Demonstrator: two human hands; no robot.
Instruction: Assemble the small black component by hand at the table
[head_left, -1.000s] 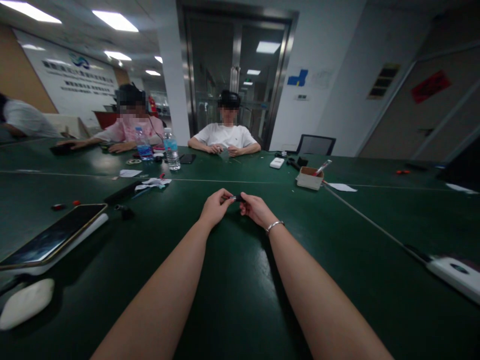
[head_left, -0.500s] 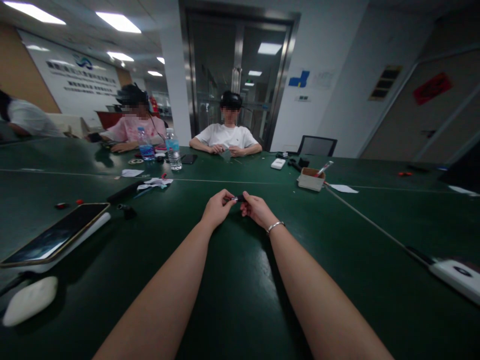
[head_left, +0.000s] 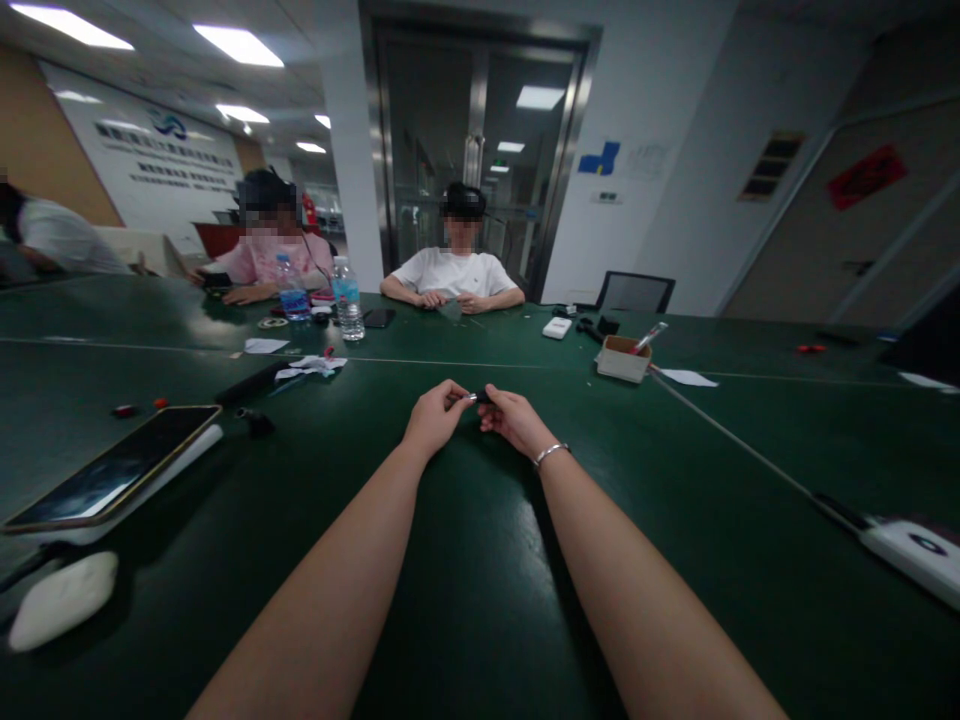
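Note:
Both hands meet over the green table point(head_left: 465, 560), holding a small black object with a silver end point(head_left: 482, 397). Thumb and fingers of my left hand point(head_left: 436, 417) pinch its silver end. On the black part, my right hand point(head_left: 517, 420) has a closed grip, its thumb on top and the other fingers curled below. A silver bracelet point(head_left: 551, 454) circles the right wrist. The object is small and partly covered by fingertips, so its exact kind cannot be made out.
A phone point(head_left: 112, 465) on a white support and a white mouse-shaped item point(head_left: 66, 600) lie at left. Water bottles point(head_left: 348, 300) stand farther back. A small box point(head_left: 623, 360) with a pen is right of centre; a cable point(head_left: 735, 440) runs to a white device point(head_left: 915, 555). Two people sit opposite.
A little more of the silver end shows between the fingers. My hands have otherwise barely moved.

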